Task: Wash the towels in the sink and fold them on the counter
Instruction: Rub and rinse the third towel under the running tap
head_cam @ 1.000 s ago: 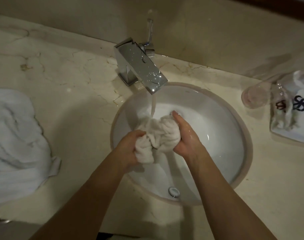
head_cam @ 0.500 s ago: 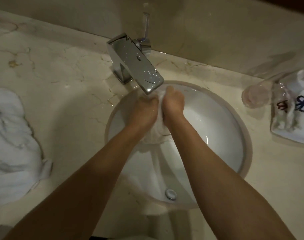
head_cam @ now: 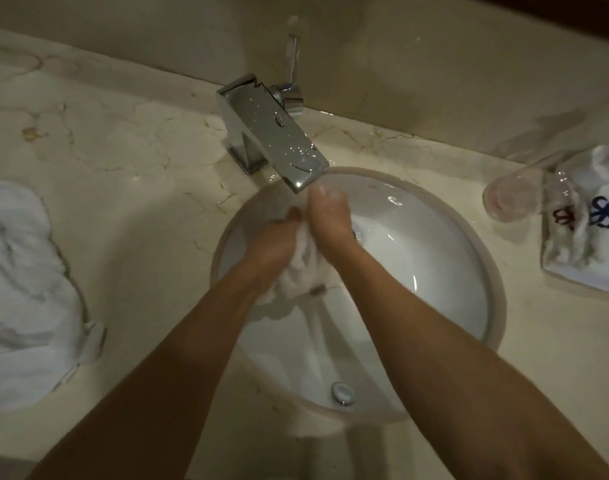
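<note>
From the head view, your left hand [head_cam: 275,244] and right hand [head_cam: 327,216] both clench the small towel [head_cam: 296,275], bunched between them over the sink [head_cam: 434,271], just under the faucet [head_cam: 279,136]. Squeeze near the rim and water may splash onto the counter [head_cam: 140,168].

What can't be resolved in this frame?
Head view only:
- Small towel: mostly hidden between left hand and right hand.
- Water stream: hidden by faucet and hands.
- Large towel: cut off by left edge.
- Tray contents: blurred, cut off right.
</note>
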Available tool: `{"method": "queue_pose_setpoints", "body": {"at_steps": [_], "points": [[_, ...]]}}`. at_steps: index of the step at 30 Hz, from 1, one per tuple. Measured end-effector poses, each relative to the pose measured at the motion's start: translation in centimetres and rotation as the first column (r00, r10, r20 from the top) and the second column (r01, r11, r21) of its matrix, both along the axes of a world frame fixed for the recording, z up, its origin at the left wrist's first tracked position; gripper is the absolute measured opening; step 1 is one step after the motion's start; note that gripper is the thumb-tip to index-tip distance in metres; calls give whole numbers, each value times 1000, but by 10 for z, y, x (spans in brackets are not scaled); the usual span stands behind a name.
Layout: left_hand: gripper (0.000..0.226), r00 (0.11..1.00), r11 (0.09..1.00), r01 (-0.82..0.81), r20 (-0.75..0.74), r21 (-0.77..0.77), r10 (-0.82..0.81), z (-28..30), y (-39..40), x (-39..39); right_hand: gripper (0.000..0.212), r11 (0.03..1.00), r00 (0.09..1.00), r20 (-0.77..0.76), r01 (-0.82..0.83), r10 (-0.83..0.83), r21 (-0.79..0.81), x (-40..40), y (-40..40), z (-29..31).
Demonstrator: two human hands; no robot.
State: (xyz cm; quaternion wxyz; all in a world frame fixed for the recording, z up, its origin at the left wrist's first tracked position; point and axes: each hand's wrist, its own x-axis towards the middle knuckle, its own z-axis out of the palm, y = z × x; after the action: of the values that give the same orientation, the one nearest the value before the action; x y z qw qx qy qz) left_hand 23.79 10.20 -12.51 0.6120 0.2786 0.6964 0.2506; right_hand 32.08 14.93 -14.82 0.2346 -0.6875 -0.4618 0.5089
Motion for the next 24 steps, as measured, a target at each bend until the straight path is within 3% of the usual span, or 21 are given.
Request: {"method": "queue_pose_setpoints", "body": {"at_steps": [2, 3, 4, 5, 7, 10, 13, 16, 18, 19, 21, 22, 24], "points": [[48, 989, 996, 85, -126, 27, -81, 1, -2, 9, 37, 987, 981, 124, 156, -149, -48, 4, 8, -1], [45, 986, 996, 68, -157, 51, -59, -6, -2, 7, 42, 972, 975, 51, 222, -218, -83, 10, 8, -1], [39, 992, 999, 30, -123, 26, -26, -11, -4, 4, 51, 947, 946, -139, 268, -293, -178, 14, 0, 4], [33, 998, 999, -49, -39, -17, 49, -16, -4, -2, 62, 910, 858, -352, 264, -373, -321, 19, -12, 7], [36, 934, 968, -169, 283, -187, 218, -30, -10, -20, 70, 825, 635, -564, 226, -528, -518, 37, -46, 8], [74, 704, 867, -316, 518, -386, 487, -37, -35, -36, 47, 796, 434, -685, 150, -586, -586, 71, -97, -3], [75, 570, 819, -261, 603, -510, 557, -34, -58, -42, 41, 722, 287, -669, 151, -686, -676, 79, -133, -11], [73, 547, 823, -187, 638, -537, 541, -37, -64, -30, 56, 694, 336, -626, 135, -704, -707, 76, -136, -12], [72, 602, 840, -138, 629, -524, 492, -35, -53, -15, 57, 748, 513, -591, 170, -623, -642, 61, -117, 3], [64, 664, 845, -165, 576, -508, 477, -36, -45, -10, 52, 805, 640, -553, 183, -533, -564, 54, -107, 8], [51, 766, 867, -294, 443, -403, 466, -32, -23, -7, 41, 958, 892, -406, 87, -196, -272, 37, -86, 23], [52, 781, 874, -347, 412, -341, 470, -37, -9, -8, 41, 992, 955, -297, -31, -7, -124, 28, -78, 31], [48, 798, 899, -365, 416, -243, 437, -27, 9, -4, 43, 974, 971, -78, -226, 226, 4, 14, -60, 36]]}}
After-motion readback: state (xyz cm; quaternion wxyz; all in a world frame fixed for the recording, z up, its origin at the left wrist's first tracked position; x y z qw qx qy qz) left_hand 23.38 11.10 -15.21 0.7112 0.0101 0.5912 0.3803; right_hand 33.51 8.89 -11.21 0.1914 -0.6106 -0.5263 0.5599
